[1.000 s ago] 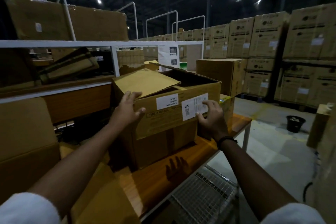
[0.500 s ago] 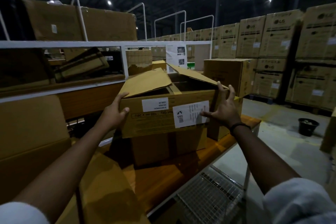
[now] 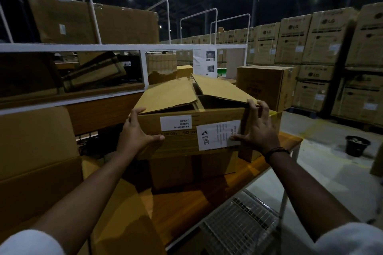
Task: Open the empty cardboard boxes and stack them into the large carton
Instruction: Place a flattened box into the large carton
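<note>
A brown cardboard box (image 3: 178, 143) with white labels on its front is held between my two hands above the wooden table (image 3: 186, 209). Its two top flaps (image 3: 172, 93) lie loosely over the opening, with a dark gap between them. My left hand (image 3: 135, 137) grips the box's left front corner, thumb across the front face. At the right corner my right hand (image 3: 256, 130) presses with spread straight fingers, thumb on the label. A darker box (image 3: 176, 172) stands directly beneath; whether the two touch is unclear.
A big carton (image 3: 35, 151) fills the left side. A white metal rack (image 3: 83, 47) with cartons runs behind. Another box (image 3: 265, 85) stands to the right rear, stacked cartons (image 3: 323, 47) line the far wall, a wire cart (image 3: 240, 225) sits below, and a black bucket (image 3: 357, 145) is on the floor.
My left hand slid from the top flap down to the left corner and my right hand moved from the front label to the right corner. The flaps dropped lower over the opening.
</note>
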Action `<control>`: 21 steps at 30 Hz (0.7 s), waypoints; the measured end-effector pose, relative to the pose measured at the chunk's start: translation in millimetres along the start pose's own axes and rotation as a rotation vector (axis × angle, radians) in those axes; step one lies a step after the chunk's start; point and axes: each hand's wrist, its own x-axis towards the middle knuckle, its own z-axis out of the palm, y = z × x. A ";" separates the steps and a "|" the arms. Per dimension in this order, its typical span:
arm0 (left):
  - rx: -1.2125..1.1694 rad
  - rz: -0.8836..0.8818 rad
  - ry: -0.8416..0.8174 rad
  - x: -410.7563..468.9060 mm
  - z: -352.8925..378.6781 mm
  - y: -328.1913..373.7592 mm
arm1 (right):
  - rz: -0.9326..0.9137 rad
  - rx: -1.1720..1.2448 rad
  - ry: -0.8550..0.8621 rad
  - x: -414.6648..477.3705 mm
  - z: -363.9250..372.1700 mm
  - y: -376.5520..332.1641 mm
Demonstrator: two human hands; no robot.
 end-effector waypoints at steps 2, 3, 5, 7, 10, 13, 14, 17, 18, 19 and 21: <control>-0.004 0.027 0.012 -2.8 -3.2 -0.7 | -0.002 0.013 0.013 -4.0 -1.4 -1.2; -0.001 0.040 0.016 -5.7 -6.1 -1.1 | -0.004 0.023 0.026 -7.9 -2.8 -2.2; 0.011 0.063 0.027 -13.4 -13.3 -3.5 | -0.026 0.029 0.053 -17.8 -6.8 -5.0; 0.015 0.073 0.030 -25.4 -23.6 -7.6 | -0.043 0.014 0.062 -29.3 -12.4 -14.1; 0.013 0.097 0.039 -43.0 -42.3 -13.0 | -0.010 0.003 0.076 -47.2 -21.8 -35.5; 0.027 0.121 0.053 -63.2 -75.1 -20.3 | -0.018 0.019 0.101 -71.1 -32.0 -64.9; 0.032 0.133 0.055 -69.4 -88.5 -23.4 | -0.029 0.031 0.109 -79.4 -34.6 -74.7; 0.044 0.179 0.053 -89.6 -132.2 -29.8 | -0.040 0.070 0.138 -104.5 -41.3 -111.1; 0.052 0.190 0.059 -97.3 -146.7 -32.2 | -0.038 0.090 0.150 -112.8 -43.4 -124.3; 0.061 0.196 0.067 -105.7 -161.0 -35.1 | -0.038 0.111 0.157 -121.0 -45.4 -137.7; 0.080 0.202 0.087 -124.1 -189.1 -43.7 | -0.029 0.158 0.139 -136.6 -49.7 -164.9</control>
